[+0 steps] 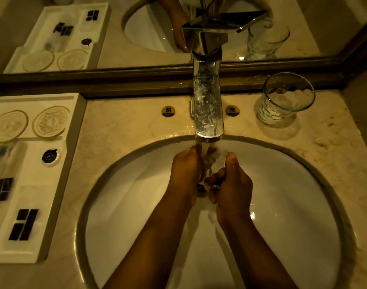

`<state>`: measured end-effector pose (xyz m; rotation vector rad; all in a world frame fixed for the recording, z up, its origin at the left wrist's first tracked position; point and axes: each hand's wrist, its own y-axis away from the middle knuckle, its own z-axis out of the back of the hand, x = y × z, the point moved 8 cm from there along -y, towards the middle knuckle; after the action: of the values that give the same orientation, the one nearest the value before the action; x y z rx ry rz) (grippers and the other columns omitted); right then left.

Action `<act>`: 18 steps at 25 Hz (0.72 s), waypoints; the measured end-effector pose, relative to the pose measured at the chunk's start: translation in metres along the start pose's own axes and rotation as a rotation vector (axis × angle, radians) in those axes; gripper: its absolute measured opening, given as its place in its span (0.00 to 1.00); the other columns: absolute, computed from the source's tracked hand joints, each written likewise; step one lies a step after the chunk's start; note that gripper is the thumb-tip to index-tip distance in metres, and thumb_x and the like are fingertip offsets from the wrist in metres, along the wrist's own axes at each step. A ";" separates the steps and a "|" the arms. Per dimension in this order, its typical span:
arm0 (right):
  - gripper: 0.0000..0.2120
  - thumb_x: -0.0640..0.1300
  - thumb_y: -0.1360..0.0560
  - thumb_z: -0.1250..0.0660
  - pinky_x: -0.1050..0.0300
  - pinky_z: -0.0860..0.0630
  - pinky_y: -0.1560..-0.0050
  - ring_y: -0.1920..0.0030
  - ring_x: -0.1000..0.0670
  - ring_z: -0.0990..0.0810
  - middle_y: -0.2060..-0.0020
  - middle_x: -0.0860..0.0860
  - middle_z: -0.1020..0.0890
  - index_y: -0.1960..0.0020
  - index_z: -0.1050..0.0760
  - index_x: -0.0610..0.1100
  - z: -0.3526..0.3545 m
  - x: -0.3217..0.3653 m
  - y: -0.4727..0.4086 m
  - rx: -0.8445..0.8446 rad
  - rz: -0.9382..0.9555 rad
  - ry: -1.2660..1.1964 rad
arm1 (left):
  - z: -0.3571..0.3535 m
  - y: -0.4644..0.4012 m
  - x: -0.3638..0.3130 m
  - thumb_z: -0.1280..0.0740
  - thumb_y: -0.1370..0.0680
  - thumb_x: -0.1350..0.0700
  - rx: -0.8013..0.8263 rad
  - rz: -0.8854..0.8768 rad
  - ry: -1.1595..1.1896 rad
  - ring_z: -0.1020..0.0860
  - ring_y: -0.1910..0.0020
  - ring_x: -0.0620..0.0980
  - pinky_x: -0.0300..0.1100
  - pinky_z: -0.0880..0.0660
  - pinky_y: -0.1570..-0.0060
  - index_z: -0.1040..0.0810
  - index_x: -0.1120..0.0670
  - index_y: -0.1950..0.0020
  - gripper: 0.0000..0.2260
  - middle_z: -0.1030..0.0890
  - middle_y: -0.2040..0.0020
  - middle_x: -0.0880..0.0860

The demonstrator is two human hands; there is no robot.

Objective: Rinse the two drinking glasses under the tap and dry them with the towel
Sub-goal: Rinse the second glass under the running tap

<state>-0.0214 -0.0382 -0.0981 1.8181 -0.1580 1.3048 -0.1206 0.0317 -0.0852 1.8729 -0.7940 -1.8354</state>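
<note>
Water runs from the chrome tap into the white oval sink. Under the stream a clear drinking glass is held between both hands, mostly hidden by fingers and water. My left hand wraps its left side, and my right hand grips its right side. A second clear glass stands upright on the counter to the right of the tap, with some foam or water inside. No towel is in view.
A white amenity tray with round coasters and small dark packets lies on the beige marble counter at the left. A dark-framed mirror runs along the back. Hot and cold badges flank the tap.
</note>
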 end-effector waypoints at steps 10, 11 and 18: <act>0.19 0.57 0.22 0.37 0.66 0.37 0.82 0.78 0.53 0.28 0.62 0.44 0.17 0.49 0.21 0.41 -0.020 -0.025 0.003 0.190 -0.453 -0.515 | -0.020 -0.007 -0.026 0.33 0.25 0.52 0.298 -0.322 -0.167 0.15 0.56 0.46 0.41 0.19 0.52 0.15 0.52 0.58 0.08 0.13 0.57 0.51; 0.19 0.58 0.20 0.40 0.66 0.35 0.80 0.80 0.53 0.31 0.65 0.45 0.20 0.53 0.21 0.42 -0.021 -0.028 0.002 0.148 -0.459 -0.554 | -0.021 -0.003 -0.019 0.32 0.26 0.49 0.246 -0.326 -0.152 0.15 0.56 0.46 0.39 0.19 0.54 0.16 0.53 0.54 0.10 0.13 0.55 0.52; 0.20 0.55 0.18 0.41 0.58 0.26 0.68 0.69 0.52 0.21 0.69 0.51 0.18 0.62 0.22 0.46 0.000 0.026 -0.003 0.028 0.209 0.261 | 0.006 -0.013 0.011 0.40 0.17 0.54 0.105 -0.044 0.247 0.15 0.49 0.59 0.53 0.18 0.51 0.18 0.57 0.43 0.12 0.13 0.48 0.58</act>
<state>-0.0084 -0.0273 -0.0784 1.6698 -0.1913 1.6853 -0.1255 0.0354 -0.1026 2.1473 -0.7790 -1.5723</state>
